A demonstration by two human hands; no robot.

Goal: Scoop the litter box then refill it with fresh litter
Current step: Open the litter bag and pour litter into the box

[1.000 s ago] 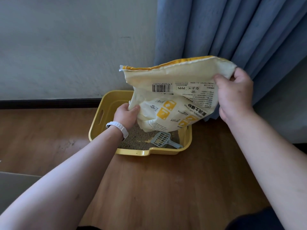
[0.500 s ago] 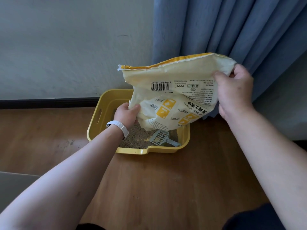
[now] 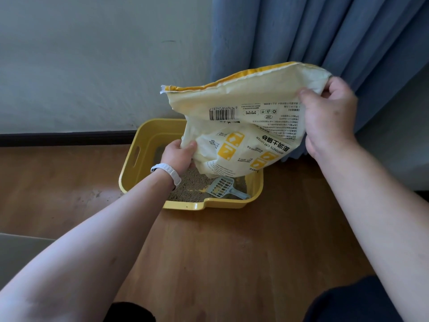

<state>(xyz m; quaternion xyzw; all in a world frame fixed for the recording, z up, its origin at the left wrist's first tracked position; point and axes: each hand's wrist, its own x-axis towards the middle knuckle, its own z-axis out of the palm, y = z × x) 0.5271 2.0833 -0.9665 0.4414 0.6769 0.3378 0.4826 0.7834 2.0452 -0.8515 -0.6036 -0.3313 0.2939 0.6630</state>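
Observation:
A cream and yellow litter bag (image 3: 246, 126) hangs upside down over the yellow litter box (image 3: 139, 156) on the floor. My right hand (image 3: 327, 117) grips the bag's upper right corner. My left hand (image 3: 178, 154), with a white wristband, pinches the bag's lower left edge just above the box. Grey-brown litter (image 3: 190, 189) covers the box floor, and a pale blue slotted scoop (image 3: 222, 188) lies on it near the front right. The bag's mouth is hidden behind the bag and my left hand.
The box stands against a pale wall with a dark skirting board (image 3: 65, 138). Blue curtains (image 3: 325, 43) hang behind the bag at the right. Wooden floor (image 3: 232, 252) spreads in front. A grey surface (image 3: 21, 254) shows at the lower left.
Both hands keep their grip on the bag. The bag's top has risen slightly and its lower part has folded a little more over the box.

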